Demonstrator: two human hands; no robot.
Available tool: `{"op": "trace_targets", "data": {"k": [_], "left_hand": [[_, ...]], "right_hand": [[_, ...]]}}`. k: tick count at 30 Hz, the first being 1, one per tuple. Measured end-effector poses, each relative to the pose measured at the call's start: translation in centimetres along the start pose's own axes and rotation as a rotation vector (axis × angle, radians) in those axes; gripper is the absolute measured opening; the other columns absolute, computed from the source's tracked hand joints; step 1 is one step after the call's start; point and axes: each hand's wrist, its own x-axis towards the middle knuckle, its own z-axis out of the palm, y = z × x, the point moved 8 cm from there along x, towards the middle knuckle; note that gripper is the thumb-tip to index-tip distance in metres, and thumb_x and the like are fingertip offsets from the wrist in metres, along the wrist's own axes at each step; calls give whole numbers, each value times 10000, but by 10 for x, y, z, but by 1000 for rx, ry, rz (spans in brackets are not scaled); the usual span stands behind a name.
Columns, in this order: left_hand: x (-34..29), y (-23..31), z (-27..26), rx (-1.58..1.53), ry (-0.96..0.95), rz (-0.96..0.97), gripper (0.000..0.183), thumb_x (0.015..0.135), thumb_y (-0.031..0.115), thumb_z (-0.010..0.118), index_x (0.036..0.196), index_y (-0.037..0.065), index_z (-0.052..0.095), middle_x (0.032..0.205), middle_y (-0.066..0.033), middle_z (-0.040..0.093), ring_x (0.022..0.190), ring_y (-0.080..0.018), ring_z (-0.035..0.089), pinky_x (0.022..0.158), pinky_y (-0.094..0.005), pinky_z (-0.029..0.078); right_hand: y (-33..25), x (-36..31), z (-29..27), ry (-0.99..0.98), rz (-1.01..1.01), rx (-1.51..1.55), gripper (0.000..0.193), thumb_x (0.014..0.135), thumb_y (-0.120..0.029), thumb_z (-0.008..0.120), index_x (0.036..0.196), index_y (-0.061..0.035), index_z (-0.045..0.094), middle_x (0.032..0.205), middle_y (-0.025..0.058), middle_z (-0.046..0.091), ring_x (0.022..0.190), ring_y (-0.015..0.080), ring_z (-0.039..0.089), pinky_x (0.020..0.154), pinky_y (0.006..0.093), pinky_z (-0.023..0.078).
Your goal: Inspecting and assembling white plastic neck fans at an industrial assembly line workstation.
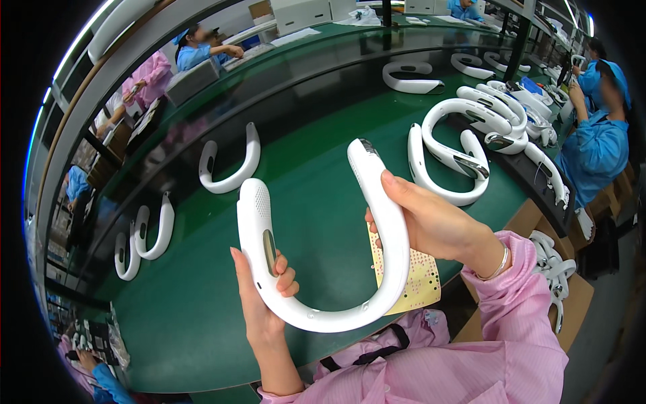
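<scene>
A white U-shaped neck fan [326, 320] is held up over the green table, its curved middle toward me and both ends pointing away. My left hand [264, 315] is closed around the left arm of the fan, with fingertips showing beside a shiny oblong panel on its inner side. The right arm of the fan is in my right hand [434, 222], thumb along the top and fingers curled beneath. Small perforations cover the two ends. Partly behind the fan, below my right hand, is a yellow sheet [422, 286] printed with small marks.
Several more neck fans [232, 183] stand on the green table [182, 330] at left and far side. Others are piled [481, 114] at the right, by a dark ledge [531, 182]. An open cardboard box [575, 313] holds white parts. A blue-clad co-worker [589, 151] is at far right.
</scene>
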Motion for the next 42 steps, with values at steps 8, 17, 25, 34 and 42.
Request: {"op": "trace_targets", "data": {"k": [8, 17, 25, 34, 42], "left_hand": [[2, 11, 2, 152, 215, 256, 616, 876, 589, 441, 1094, 14, 451, 906, -97, 533, 727, -173, 535, 679, -331, 512], [32, -3, -36, -93, 62, 156, 218, 859, 87, 568, 1054, 87, 469, 693, -8, 451, 602, -135, 493, 596, -289, 460], [49, 8, -11, 327, 111, 246, 188, 787, 106, 599, 937, 53, 498, 642, 14, 405, 510, -83, 406, 472, -225, 373], [97, 11, 2, 347, 134, 224, 209, 742, 48, 567, 941, 16, 511, 638, -6, 420, 475, -76, 402, 449, -221, 347], [185, 37, 20, 287, 44, 268, 211, 796, 161, 667, 911, 39, 539, 698, 14, 430, 529, -56, 420, 488, -204, 370]], "right_hand": [[7, 13, -17, 154, -110, 13, 306, 879, -178, 587, 1092, -63, 399, 903, 61, 546, 823, 154, 570, 740, 315, 509], [43, 15, 16, -561, 76, 644, 887, 818, -726, 254, 1312, 0, 381, 1372, 237, 337, 1329, 335, 262, 1035, 603, 237], [62, 11, 32, -585, 10, -1381, 560, 742, -136, 661, 1218, -29, 386, 985, 176, 612, 688, 299, 643, 602, 352, 528], [43, 45, 12, -470, 27, -1585, 645, 667, -91, 642, 1241, -35, 354, 940, 204, 610, 762, 378, 635, 681, 431, 522], [-4, 119, -15, -210, -228, -1622, 459, 706, -119, 625, 1143, -32, 511, 929, 165, 613, 827, 316, 631, 742, 381, 507]]}}
